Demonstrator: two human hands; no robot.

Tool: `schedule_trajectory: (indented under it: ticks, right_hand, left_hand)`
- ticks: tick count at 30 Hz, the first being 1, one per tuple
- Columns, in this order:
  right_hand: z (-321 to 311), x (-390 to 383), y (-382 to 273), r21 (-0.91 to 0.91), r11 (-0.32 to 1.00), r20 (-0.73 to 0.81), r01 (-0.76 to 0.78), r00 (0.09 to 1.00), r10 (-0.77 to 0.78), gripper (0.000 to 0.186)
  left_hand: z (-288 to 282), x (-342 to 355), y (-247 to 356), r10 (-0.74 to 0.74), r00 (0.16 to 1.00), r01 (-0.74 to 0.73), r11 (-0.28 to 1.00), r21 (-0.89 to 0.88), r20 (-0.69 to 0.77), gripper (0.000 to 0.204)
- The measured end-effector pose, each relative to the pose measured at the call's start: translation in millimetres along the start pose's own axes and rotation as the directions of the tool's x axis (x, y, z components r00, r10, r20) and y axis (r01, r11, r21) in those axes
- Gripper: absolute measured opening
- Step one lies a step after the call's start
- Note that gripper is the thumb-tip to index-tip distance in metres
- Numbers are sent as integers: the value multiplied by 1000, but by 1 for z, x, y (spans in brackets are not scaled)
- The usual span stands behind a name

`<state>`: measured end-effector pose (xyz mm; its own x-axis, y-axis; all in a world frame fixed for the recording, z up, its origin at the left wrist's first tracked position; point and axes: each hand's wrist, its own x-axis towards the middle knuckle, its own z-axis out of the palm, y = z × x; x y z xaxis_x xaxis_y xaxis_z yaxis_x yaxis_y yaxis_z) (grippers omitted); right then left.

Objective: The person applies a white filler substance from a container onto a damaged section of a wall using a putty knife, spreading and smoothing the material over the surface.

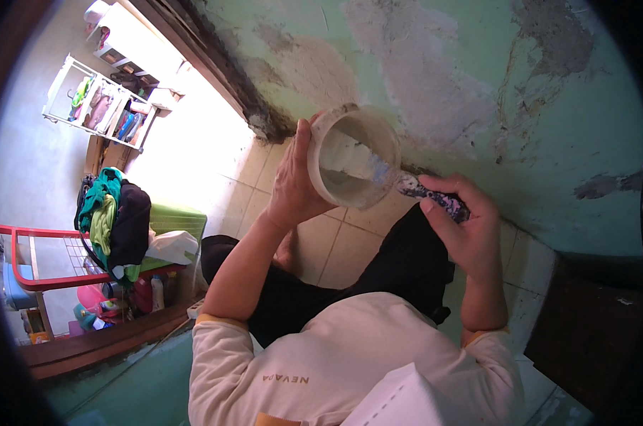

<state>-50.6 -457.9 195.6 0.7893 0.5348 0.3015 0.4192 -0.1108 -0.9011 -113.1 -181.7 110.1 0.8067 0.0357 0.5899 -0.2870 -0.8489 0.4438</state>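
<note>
My left hand (296, 170) grips a translucent whitish plastic tub (327, 181) from its side, tilted so that its inside faces up toward me. Pale grey-white paste (343, 153) lies inside it. My right hand (471, 220) is closed on the paint-spattered handle (439, 197) of a scraper, whose light bluish blade (383, 172) reaches into the tub at its right side and rests against the paste. The tub is held in front of a green wall (527, 128) with patches of grey plaster and flaking paint.
I crouch or sit low on cream floor tiles (321, 241). At left stand a red rack (37, 284) piled with clothes (130, 227), a green box (172, 220) and a white shelf unit (66, 78). A dark wooden piece (577, 319) is at the lower right.
</note>
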Motion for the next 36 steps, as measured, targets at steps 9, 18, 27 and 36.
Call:
schedule_trajectory:
  ticks: [9,18,27,36]
  right_hand:
    - [-3,-1,18,231,934,-45,-273,956,290,22]
    - [-1,5,24,153,982,-87,-114,988,128,25]
    - [5,12,25,68,997,-159,23,987,-12,23]
    - [5,15,32,-25,994,-231,108,967,-111,23]
  left_hand:
    - [1,6,-4,-126,992,125,987,-99,5,156]
    - [2,17,-12,-191,980,178,966,-185,-53,155]
    - [-2,28,-15,-266,961,224,904,-363,-69,151]
    - [5,41,-9,-262,963,225,906,-359,-59,152]
